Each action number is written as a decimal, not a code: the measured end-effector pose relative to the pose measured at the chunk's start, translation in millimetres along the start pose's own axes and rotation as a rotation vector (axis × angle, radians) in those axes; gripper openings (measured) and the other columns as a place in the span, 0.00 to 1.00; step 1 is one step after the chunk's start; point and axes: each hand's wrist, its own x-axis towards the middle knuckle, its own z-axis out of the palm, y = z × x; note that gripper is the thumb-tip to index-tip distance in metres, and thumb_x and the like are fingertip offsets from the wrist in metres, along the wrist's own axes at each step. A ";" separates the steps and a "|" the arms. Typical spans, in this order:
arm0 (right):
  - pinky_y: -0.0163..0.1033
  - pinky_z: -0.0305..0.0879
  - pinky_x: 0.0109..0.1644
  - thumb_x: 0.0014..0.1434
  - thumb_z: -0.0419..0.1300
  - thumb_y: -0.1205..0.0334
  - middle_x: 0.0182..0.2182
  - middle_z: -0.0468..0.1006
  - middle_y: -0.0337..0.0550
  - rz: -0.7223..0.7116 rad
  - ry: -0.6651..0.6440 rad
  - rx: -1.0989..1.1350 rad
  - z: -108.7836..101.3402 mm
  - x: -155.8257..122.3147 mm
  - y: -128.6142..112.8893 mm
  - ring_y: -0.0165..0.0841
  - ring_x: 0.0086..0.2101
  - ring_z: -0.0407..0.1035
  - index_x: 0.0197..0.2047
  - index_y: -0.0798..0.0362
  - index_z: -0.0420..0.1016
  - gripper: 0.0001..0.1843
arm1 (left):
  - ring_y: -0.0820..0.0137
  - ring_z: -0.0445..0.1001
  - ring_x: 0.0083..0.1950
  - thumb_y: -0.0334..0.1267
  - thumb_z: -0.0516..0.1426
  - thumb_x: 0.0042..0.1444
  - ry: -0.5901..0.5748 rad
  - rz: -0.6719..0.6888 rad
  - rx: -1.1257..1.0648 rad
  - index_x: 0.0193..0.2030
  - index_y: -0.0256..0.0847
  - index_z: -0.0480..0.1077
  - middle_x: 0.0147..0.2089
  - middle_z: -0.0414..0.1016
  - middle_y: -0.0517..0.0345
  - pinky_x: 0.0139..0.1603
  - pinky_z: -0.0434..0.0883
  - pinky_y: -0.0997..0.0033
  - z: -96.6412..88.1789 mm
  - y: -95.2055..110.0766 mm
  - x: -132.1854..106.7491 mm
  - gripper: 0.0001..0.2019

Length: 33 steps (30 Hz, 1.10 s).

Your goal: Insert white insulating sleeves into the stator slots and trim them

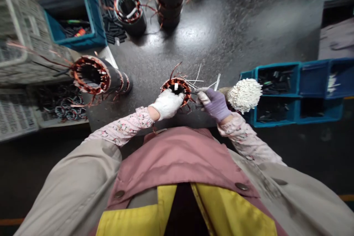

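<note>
My left hand (pixel 166 104), in a white knit glove, grips the near rim of a copper-wound motor stator (pixel 177 87). Several thin white ties and wire ends stick out of its top. My right hand (pixel 214 104), in a purple glove, is shut on a slim metal tool (pixel 195 92), perhaps pliers, whose tip reaches the stator's right rim. Just beyond that hand sits a dense ball of white bristly tips (pixel 245 95) on a tan bundle. I cannot tell whether the hand holds it too.
Other wound stators (pixel 90 75) stand on the dark floor to the left and far ahead. Blue crates (pixel 276 94) of dark parts are at the right, another blue crate (pixel 69 11) is at the upper left, and grey plastic baskets (pixel 16 25) are at the left.
</note>
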 end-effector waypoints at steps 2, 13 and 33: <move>0.31 0.63 0.22 0.54 0.58 0.34 0.24 0.74 0.40 -0.019 0.006 0.048 -0.5 -3.6 2.2 0.27 0.22 0.66 0.45 0.54 0.76 0.32 | 0.56 0.76 0.48 0.33 0.51 0.59 -0.015 -0.005 0.052 0.61 0.31 0.65 0.50 0.76 0.39 0.50 0.68 0.62 -3.1 1.5 -1.0 0.22; 0.27 0.53 0.21 0.44 0.67 0.56 0.29 0.72 0.35 0.326 -0.026 0.937 13.3 -11.4 73.9 0.22 0.22 0.62 0.47 0.53 0.71 0.25 | 0.53 0.76 0.50 0.39 0.56 0.55 -0.056 -0.011 0.222 0.64 0.27 0.61 0.44 0.78 0.38 0.57 0.67 0.55 -5.5 4.3 4.2 0.30; 0.38 0.69 0.43 0.61 0.59 0.59 0.38 0.83 0.44 -0.050 -0.056 -0.386 30.8 12.0 64.5 0.38 0.38 0.77 0.46 0.47 0.82 0.14 | 0.55 0.77 0.46 0.44 0.54 0.57 -0.044 0.000 0.323 0.63 0.26 0.62 0.42 0.78 0.40 0.56 0.67 0.55 0.0 1.8 6.0 0.30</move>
